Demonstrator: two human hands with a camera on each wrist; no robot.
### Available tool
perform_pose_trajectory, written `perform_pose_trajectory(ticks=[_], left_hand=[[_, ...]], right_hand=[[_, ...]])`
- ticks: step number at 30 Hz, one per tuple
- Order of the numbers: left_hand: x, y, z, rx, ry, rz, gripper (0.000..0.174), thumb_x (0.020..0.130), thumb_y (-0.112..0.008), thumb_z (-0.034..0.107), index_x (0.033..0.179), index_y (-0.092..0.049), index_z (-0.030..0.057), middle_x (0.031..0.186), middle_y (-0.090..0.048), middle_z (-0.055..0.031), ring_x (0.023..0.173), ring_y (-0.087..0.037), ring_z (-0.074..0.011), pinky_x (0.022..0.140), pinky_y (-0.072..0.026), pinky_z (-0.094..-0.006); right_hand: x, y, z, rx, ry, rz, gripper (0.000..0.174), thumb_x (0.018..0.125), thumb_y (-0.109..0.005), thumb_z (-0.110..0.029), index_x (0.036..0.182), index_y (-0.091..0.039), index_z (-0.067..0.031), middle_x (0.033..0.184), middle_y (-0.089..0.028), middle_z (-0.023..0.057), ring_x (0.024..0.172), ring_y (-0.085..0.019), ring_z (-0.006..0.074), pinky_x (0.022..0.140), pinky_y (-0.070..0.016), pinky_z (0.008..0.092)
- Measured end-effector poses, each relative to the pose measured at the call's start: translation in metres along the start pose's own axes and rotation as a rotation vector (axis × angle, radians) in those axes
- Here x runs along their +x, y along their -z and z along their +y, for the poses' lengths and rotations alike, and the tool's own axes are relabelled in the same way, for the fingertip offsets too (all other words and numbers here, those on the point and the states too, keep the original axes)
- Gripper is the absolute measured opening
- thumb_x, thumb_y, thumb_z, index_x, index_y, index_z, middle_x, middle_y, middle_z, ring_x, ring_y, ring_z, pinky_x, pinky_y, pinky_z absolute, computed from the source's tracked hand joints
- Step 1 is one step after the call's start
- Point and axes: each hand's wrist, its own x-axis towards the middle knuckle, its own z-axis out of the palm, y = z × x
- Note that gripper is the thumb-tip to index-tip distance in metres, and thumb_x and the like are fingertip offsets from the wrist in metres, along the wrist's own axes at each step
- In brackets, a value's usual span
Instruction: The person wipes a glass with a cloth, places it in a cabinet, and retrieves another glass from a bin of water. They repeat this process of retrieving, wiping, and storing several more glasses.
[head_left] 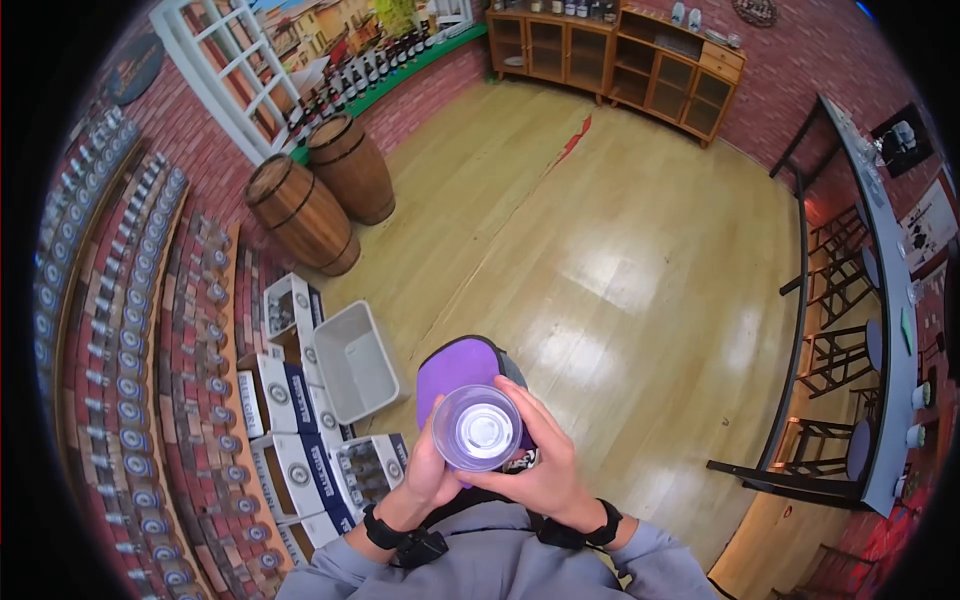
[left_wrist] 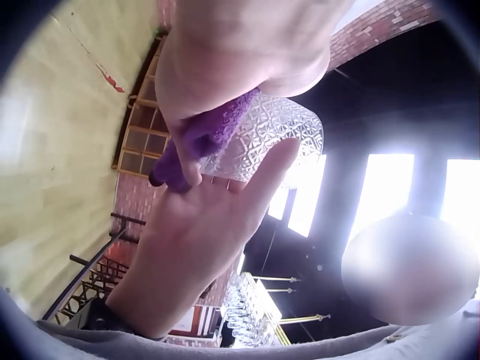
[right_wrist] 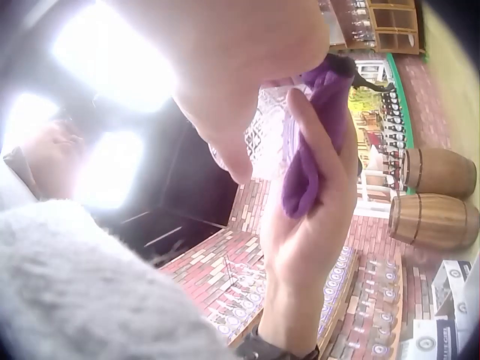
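Observation:
Both hands hold a clear glass tumbler [head_left: 478, 428] in front of the body, its mouth turned up toward the head camera. The left hand [head_left: 428, 478] grips its left side; the right hand [head_left: 550, 468] curves round the right side, thumb at the near side. A purple cloth [head_left: 455, 368] with a dark edge spreads out beyond the glass. In the left wrist view, a diamond pattern covers the tumbler [left_wrist: 281, 127], and fuzzy purple cloth [left_wrist: 217, 133] lies between hand and glass. The right wrist view shows the cloth [right_wrist: 301, 184] tucked under the left thumb against the tumbler.
White bottle cartons [head_left: 290, 385] and a grey plastic tub [head_left: 358, 362] stand on the floor at left, beside shelves of glasses [head_left: 130, 380]. Two wooden barrels [head_left: 300, 215] are farther back. A long bar counter [head_left: 890, 370] with stools runs along the right.

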Motion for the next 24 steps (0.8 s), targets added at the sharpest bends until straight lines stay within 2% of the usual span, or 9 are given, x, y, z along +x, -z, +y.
perform_pose_trajectory(ticks=[3,7,8,10,12,15,18,19,24], left_hand=[[0.042,-0.002,-0.005,0.154,-0.029,0.083,0.050,0.098,-0.029,0.038,0.127,-0.041,-0.0008,0.125,-0.050,-0.0121,0.114,-0.049,-0.0205,0.098,-0.0386,-0.0327],[0.107,-0.016,-0.010,0.258,-0.129,0.041,0.047,0.099,-0.031,0.033,0.129,-0.038,-0.0023,0.128,-0.046,-0.0124,0.117,-0.046,-0.0215,0.099,-0.0362,-0.0333],[0.123,-0.014,-0.010,0.249,-0.131,0.019,0.047,0.099,-0.031,0.033,0.129,-0.038,-0.0023,0.128,-0.046,-0.0124,0.117,-0.046,-0.0215,0.099,-0.0362,-0.0333],[0.155,-0.013,-0.008,0.622,-0.267,-0.084,0.050,0.098,-0.032,0.033,0.130,-0.036,-0.0043,0.127,-0.046,-0.0130,0.117,-0.045,-0.0228,0.098,-0.0343,-0.0322],[0.188,-0.017,-0.004,0.679,-0.316,-0.125,0.052,0.097,-0.032,0.034,0.130,-0.035,-0.0060,0.126,-0.046,-0.0135,0.117,-0.044,-0.0229,0.098,-0.0331,-0.0317],[0.258,-0.034,0.009,0.871,-0.588,-0.243,0.051,0.097,-0.031,0.033,0.130,-0.035,-0.0066,0.128,-0.044,-0.0146,0.118,-0.042,-0.0229,0.099,-0.0316,-0.0328],[0.320,-0.068,0.045,0.732,-0.409,-0.315,0.053,0.097,-0.030,0.036,0.130,-0.034,-0.0064,0.129,-0.043,-0.0149,0.119,-0.041,-0.0240,0.099,-0.0311,-0.0328],[0.341,-0.082,0.052,0.640,-0.484,-0.346,0.054,0.097,-0.028,0.037,0.130,-0.035,-0.0056,0.129,-0.044,-0.0142,0.119,-0.042,-0.0230,0.099,-0.0318,-0.0317],[0.447,-0.115,0.097,0.455,-0.217,-0.336,0.051,0.098,-0.029,0.035,0.130,-0.036,-0.0039,0.129,-0.044,-0.0126,0.119,-0.042,-0.0200,0.099,-0.0329,-0.0306]], right_hand=[[0.012,0.006,0.022,0.069,-0.157,0.180,0.092,0.058,-0.087,-0.017,0.130,-0.035,0.0077,0.129,-0.046,0.0204,0.116,-0.049,0.0236,0.096,-0.0417,0.0338],[0.053,0.041,0.054,0.150,-0.323,0.210,0.084,0.058,-0.086,-0.011,0.126,-0.039,0.0073,0.125,-0.050,0.0171,0.110,-0.053,0.0195,0.093,-0.0441,0.0322],[0.066,0.051,0.065,0.129,-0.312,0.217,0.084,0.058,-0.086,-0.011,0.126,-0.039,0.0073,0.125,-0.050,0.0171,0.110,-0.053,0.0195,0.093,-0.0441,0.0322],[0.089,0.070,0.091,0.169,-0.268,0.250,0.082,0.061,-0.084,-0.013,0.126,-0.039,0.0071,0.112,-0.058,0.0129,0.105,-0.056,0.0168,0.090,-0.0452,0.0300],[0.116,0.088,0.113,0.117,-0.243,0.254,0.078,0.062,-0.084,-0.011,0.125,-0.041,0.0078,0.117,-0.056,0.0144,0.106,-0.055,0.0172,0.091,-0.0441,0.0303],[0.173,0.122,0.136,0.122,-0.187,0.202,0.078,0.061,-0.083,-0.009,0.125,-0.042,0.0074,0.128,-0.049,0.0189,0.116,-0.049,0.0218,0.098,-0.0385,0.0335],[0.236,0.162,0.145,-0.011,-0.070,0.143,0.076,0.061,-0.083,-0.009,0.123,-0.043,0.0070,0.129,-0.047,0.0202,0.124,-0.042,0.0268,0.104,-0.0313,0.0371],[0.257,0.175,0.138,0.021,-0.088,0.073,0.072,0.061,-0.083,-0.010,0.120,-0.046,0.0059,0.136,-0.038,0.0247,0.130,-0.033,0.0338,0.107,-0.0239,0.0407],[0.358,0.236,0.160,-0.206,0.073,-0.117,0.071,0.060,-0.081,-0.011,0.121,-0.047,0.0029,0.143,-0.023,0.0273,0.135,-0.019,0.0398,0.108,-0.0199,0.0447]])
